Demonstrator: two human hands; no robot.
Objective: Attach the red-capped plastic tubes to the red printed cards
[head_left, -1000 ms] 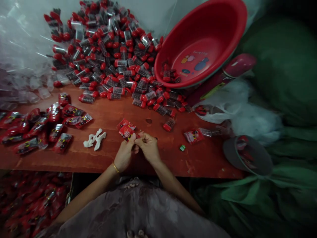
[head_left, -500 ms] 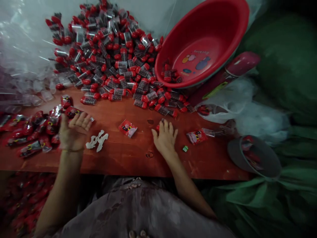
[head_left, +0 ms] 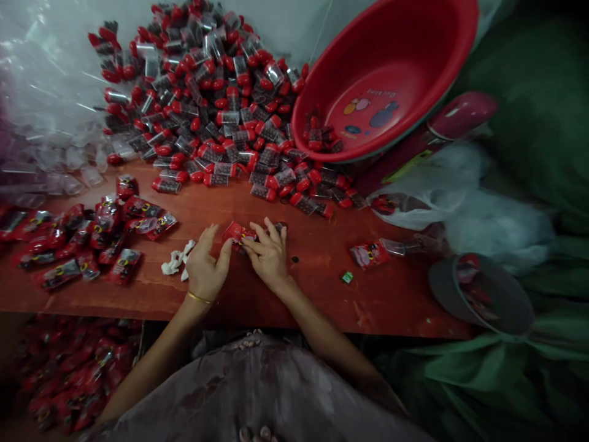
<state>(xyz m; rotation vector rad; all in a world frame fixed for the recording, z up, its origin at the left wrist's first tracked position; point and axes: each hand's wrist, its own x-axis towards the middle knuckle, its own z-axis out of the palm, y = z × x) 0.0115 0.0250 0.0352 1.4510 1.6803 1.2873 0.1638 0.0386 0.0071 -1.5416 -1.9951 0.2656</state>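
A small red sachet (head_left: 234, 232) lies on the red-brown table (head_left: 299, 301) straight ahead of me. My left hand (head_left: 205, 270) rests beside it, fingers spread, thumb tip against its left edge. My right hand (head_left: 267, 252) comes in from the right; thumb and forefinger touch the sachet's near corner. A small dark red-capped tube (head_left: 278, 226) shows partly under its other fingers. A large heap of the same tubes (head_left: 221, 104) is piled at the back. Filled red sachets (head_left: 92, 239) lie in a heap at my left.
A tilted red basin (head_left: 391, 61) with a few tubes stands back right. A white scrap (head_left: 177, 261), another sachet (head_left: 368, 253) and a small green piece (head_left: 347, 277) lie on the table. Clear plastic (head_left: 46, 123) is back left, a white bag (head_left: 460, 202) right, a grey container (head_left: 483, 294) below it.
Half a second ago my hands were apart, the left over the sachet heap, the right on a loose tube. Both have come back to the sachet, and the loose tube has left its spot.
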